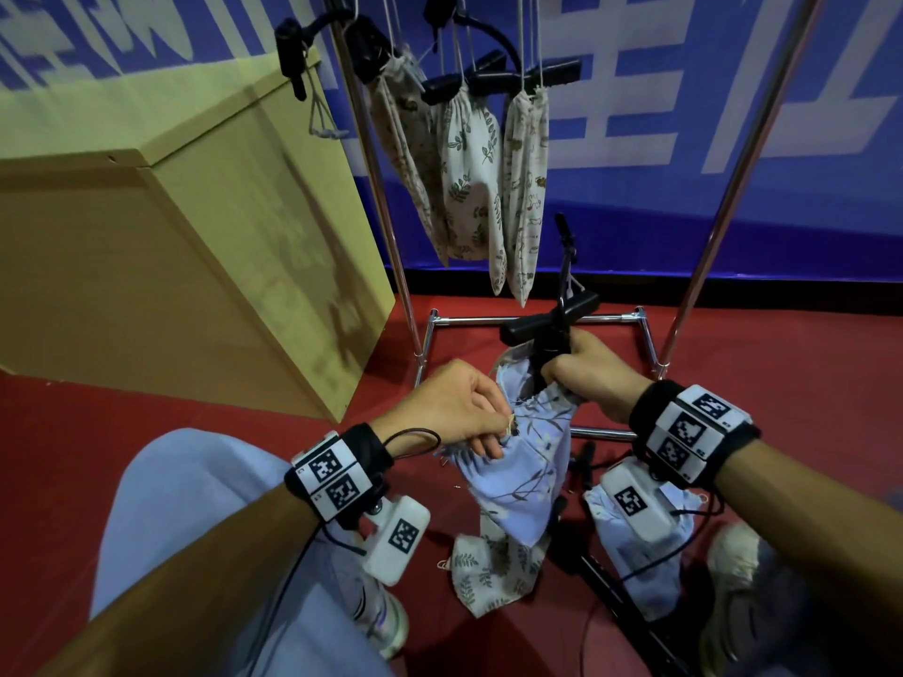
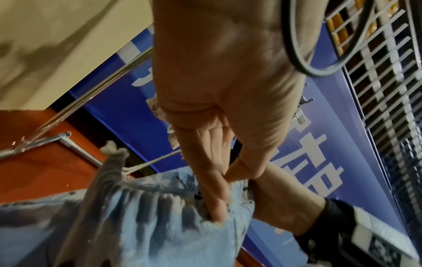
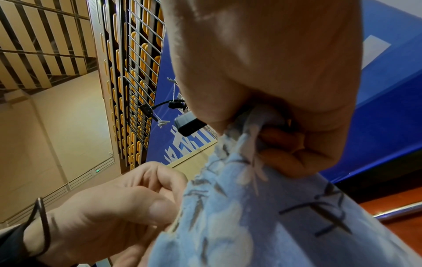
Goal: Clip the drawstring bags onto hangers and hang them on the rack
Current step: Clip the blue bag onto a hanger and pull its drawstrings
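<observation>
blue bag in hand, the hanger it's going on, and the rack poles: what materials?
Blue bag: woven cloth, likely cotton or linen, matte; it gathers in soft pleats, frayed edge. Hanger: looks like black plastic, smooth satin sheen; could be coated. Rack poles: metal tube, chrome-bright with sharp highlights.

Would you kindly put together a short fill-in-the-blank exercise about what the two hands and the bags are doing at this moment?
1. The left hand pinches the gathered top of the ____ floral bag.
2. The right hand grips a ____ clip hanger at the bag's top.
3. On the rack, ____ cream printed bags already hang.
4. The leaf-print bag lies on the ____ floor.

Missing words: blue; black; three; red
</observation>
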Motion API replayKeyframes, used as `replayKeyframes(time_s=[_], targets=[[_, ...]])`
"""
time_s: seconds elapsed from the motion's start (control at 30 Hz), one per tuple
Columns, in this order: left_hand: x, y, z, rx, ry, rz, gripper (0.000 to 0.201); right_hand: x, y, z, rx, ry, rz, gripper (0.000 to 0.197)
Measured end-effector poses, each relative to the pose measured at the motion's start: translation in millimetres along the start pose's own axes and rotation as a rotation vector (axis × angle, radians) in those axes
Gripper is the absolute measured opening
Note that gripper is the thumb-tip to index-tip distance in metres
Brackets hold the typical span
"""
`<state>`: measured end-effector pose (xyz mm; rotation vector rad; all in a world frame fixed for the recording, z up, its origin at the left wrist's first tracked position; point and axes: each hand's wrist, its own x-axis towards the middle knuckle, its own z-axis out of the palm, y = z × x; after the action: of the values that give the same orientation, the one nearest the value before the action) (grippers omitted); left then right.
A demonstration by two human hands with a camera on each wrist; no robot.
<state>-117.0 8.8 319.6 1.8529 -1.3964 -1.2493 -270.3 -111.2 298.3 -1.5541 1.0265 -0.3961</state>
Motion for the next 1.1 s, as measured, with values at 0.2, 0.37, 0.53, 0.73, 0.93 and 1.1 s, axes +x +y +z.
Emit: replayKeyframes(time_s=[0.2, 0.37, 0.53, 0.73, 0.93, 1.1], targets=[[7.8, -11.3, 2.2, 0.014, 0.094, 0.007, 0.004, -0.3, 4.2, 4.0, 0.069, 0.016, -0.034, 0.059], [11.4, -14.5, 3.8, 0.067, 0.120, -0.004, 0.004, 7.6, 18.1, 9.7, 0.066, -0.048, -0.034, 0.065], [13.1, -15.7, 5.1, 0.047, 0.112, -0.008, 0.003, 14.1, 27.7, 15.6, 0.054, 0.080, 0.002, 0.044], [14.6, -12.7, 5.9, -0.110, 0.124, -0.063, 0.003, 25.2, 40.8, 10.8, 0.051, 0.307, 0.010, 0.086], [15.9, -9.6, 3.6, -0.249, 0.148, -0.077, 0.006, 10.0, 34.6, 20.4, 0.046, 0.389, -0.108, 0.053], [15.2, -3.2, -5.4, -0.393, 0.074, -0.193, 0.011, 10.0, 34.7, 28.8, 0.202, 0.230, -0.197, 0.040]])
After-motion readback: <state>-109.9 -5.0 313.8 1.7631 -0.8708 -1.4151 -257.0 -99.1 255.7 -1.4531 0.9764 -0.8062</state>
